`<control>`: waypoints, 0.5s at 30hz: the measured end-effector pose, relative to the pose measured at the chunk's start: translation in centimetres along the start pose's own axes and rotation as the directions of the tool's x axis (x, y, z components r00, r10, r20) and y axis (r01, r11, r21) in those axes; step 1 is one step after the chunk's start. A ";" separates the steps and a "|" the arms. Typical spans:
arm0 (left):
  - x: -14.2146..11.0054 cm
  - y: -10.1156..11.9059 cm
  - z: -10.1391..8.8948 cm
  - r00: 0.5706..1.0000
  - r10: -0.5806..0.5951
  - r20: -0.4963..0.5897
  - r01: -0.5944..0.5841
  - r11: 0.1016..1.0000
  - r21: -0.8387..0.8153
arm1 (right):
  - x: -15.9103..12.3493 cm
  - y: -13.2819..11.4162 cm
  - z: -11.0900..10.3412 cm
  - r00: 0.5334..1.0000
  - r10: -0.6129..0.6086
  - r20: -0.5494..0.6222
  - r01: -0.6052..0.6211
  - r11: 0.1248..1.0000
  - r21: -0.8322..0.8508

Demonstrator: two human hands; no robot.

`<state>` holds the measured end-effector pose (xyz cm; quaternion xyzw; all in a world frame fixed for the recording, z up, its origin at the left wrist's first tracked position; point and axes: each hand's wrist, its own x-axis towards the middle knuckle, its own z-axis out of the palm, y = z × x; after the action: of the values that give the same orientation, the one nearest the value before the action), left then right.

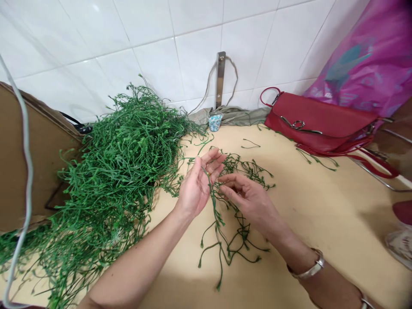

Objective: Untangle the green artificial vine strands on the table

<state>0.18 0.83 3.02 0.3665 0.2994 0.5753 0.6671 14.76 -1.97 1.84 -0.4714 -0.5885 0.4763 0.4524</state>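
Note:
My left hand (200,182) is raised over the middle of the beige table (322,214), palm turned right, its fingers half curled around a thin green plastic stem (216,206). My right hand (247,195) sits just beside it, fingers pinching the same branching green stem, whose sprigs hang down and spread on the table below. A silver bracelet (310,268) circles my right wrist. A big heap of the same green artificial stems (119,171) lies to the left, close to my left hand.
A red handbag (318,124) lies at the back right under a pink plastic bag (363,64). A small patterned cup (215,121) and grey cloth sit by the tiled wall. A brown cardboard box (22,159) stands at the left. Loose sprigs dot the table.

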 end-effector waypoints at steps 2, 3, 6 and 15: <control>-0.3 -0.4 -0.2 0.999 0.020 0.029 -0.024 0.990 0.142 | 0.1 0.2 -0.2 0.997 -0.007 -0.071 0.010 0.999 0.044; -0.5 -0.6 -0.3 0.999 0.014 0.046 -0.024 0.975 0.222 | 0.1 0.3 -0.3 0.994 -0.012 -0.105 0.020 0.997 0.073; -0.9 -1.0 -0.7 0.996 -0.035 0.077 -0.001 0.908 0.419 | 0.1 0.3 -0.7 0.980 -0.029 -0.196 0.052 0.993 0.109; -0.2 -1.2 -0.7 0.992 -0.116 0.039 0.093 0.922 0.376 | 0.3 0.5 -1.5 0.958 -0.080 -0.276 0.089 0.996 0.020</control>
<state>0.25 0.67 1.68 0.4875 0.4019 0.4602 0.6238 16.27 -1.38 1.60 -0.4998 -0.5320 0.3959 0.5572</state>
